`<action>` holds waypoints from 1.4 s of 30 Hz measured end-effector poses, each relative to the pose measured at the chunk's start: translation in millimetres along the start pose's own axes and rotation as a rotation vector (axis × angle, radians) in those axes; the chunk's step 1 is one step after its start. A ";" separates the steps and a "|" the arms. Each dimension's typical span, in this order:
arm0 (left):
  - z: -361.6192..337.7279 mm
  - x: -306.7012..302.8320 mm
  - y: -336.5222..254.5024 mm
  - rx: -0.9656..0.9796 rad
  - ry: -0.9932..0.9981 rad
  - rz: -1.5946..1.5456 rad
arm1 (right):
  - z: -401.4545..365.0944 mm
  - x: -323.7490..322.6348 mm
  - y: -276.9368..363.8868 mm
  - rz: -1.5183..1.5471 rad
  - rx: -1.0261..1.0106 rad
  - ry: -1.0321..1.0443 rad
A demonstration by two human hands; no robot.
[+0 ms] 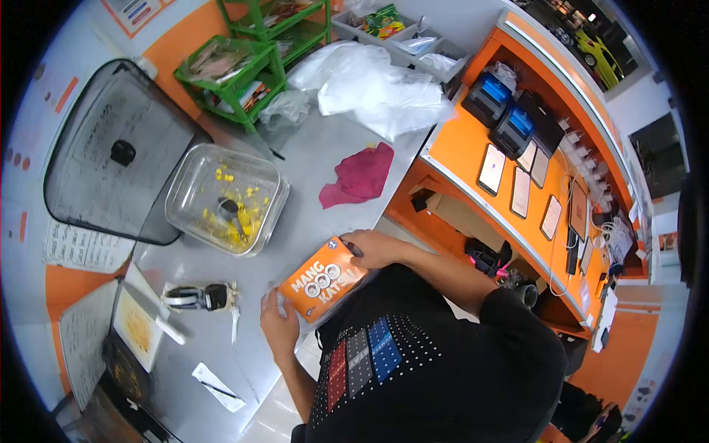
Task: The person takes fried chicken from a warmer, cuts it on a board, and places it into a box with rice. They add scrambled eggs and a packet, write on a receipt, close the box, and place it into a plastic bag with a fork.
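Observation:
An orange box (322, 285) with white "MANG KATSU" lettering is held close to my body, at the front edge of the steel table. My left hand (279, 325) grips its left end, with fingers along the edge. At the opposite end, the fingers of my right hand (373, 249) curl around the upper right corner. Beyond the box stands a clear plastic tub (273, 221) holding yellow cubes and a dark-handled utensil. A maroon cloth (358, 177) lies crumpled on the table past my right hand.
Left of the box are a label gun-like device (196, 297), a knife (171, 329) on a white cutting board (133, 325), and a wrapped utensil (218, 387). Plastic bags (369, 85) and green racks (229, 77) stand behind. An orange counter (502, 214) with several phones is at right.

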State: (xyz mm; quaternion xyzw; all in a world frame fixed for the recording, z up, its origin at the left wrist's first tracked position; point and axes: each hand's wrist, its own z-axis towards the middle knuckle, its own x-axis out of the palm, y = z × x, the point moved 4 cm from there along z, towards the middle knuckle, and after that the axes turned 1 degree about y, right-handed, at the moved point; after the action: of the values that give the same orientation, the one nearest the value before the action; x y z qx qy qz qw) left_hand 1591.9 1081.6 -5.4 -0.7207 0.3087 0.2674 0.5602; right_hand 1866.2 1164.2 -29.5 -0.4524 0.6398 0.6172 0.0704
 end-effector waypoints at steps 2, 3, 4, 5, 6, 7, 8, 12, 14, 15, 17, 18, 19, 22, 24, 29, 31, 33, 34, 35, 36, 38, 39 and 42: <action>5.9 9.3 -4.2 -0.017 -0.134 0.009 | 15.2 -13.7 -13.3 0.079 0.089 -0.026; 3.8 10.5 -5.9 -0.005 -0.157 0.034 | 17.8 -33.0 1.3 0.186 0.089 -0.053; 1.0 10.9 -7.7 0.007 -0.180 0.059 | 21.4 -41.0 6.0 0.175 0.076 -0.114; 2.7 11.1 -10.6 0.025 -0.209 0.081 | 26.7 -51.1 8.1 0.160 0.059 -0.180; 4.0 14.0 -7.6 0.020 -0.202 0.052 | 29.5 -58.3 8.4 0.143 0.041 -0.246; 5.0 18.7 -1.7 0.017 -0.203 0.022 | 25.7 -50.7 8.5 0.145 -0.062 -0.231; 6.5 20.0 3.5 0.017 -0.204 -0.004 | 23.4 -32.1 -1.0 0.144 -0.094 -0.118; 13.8 24.1 0.1 -0.038 -0.212 -0.015 | 39.5 4.0 -38.7 0.340 -0.017 0.119; 14.2 24.7 -15.4 -0.095 -0.217 -0.101 | 68.7 -5.3 -51.4 0.369 -0.044 -0.045; 14.6 29.2 -18.3 -0.109 -0.283 -0.050 | 83.2 -14.2 -43.1 0.296 -0.100 -0.156; 13.2 41.1 -18.2 -0.145 -0.405 0.064 | 97.2 -30.2 -32.3 0.159 -0.109 -0.215; 17.6 47.5 -13.2 -0.163 -0.401 0.072 | 105.7 -40.3 -33.0 0.082 -0.076 -0.166; 23.0 54.8 -10.3 -0.190 -0.407 0.070 | 111.3 -58.9 -32.9 -0.005 -0.053 -0.110; 35.4 48.8 -57.5 -0.232 -0.457 0.106 | 103.1 -107.8 -6.6 -0.242 -0.221 -0.121; 43.5 45.8 -75.4 -0.209 -0.587 0.037 | 121.8 -126.0 -15.0 -0.282 -0.235 -0.197; 71.8 50.2 -104.9 -0.416 -0.512 0.027 | 166.0 -140.4 -54.3 -0.150 -0.246 0.310; 76.9 55.0 -142.0 -0.398 -0.492 0.165 | 178.7 -139.5 -64.6 0.029 -0.274 0.240; 89.6 71.5 -159.1 -0.404 -0.499 0.219 | 200.8 -131.5 -78.5 0.205 -0.356 0.178; 89.4 81.4 -168.5 -0.418 -0.489 0.244 | 196.3 -143.6 -71.0 0.237 -0.338 0.168; 95.2 87.4 -177.5 -0.400 -0.510 0.257 | 193.5 -159.8 -64.7 0.268 -0.317 0.155; 93.9 91.6 -172.1 -0.433 -0.580 0.222 | 197.8 -176.2 -55.7 0.293 -0.308 0.131; 90.6 104.6 -151.4 -0.481 -0.722 0.145 | 193.1 -191.3 -42.0 0.356 -0.388 0.041; 86.9 104.2 -148.8 -0.526 -0.767 0.136 | 188.8 -197.9 -40.4 0.387 -0.416 -0.008; 74.7 84.1 -158.5 -0.645 -0.800 0.003 | 188.9 -210.3 -44.9 0.522 -0.426 0.110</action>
State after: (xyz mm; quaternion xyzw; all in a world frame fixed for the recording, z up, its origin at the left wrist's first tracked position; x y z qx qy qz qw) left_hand 1763.0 1170.9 17.8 -0.6977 -0.0269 0.6045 0.3835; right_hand 1929.7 1436.6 31.1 -0.3106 0.5935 0.7089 -0.2207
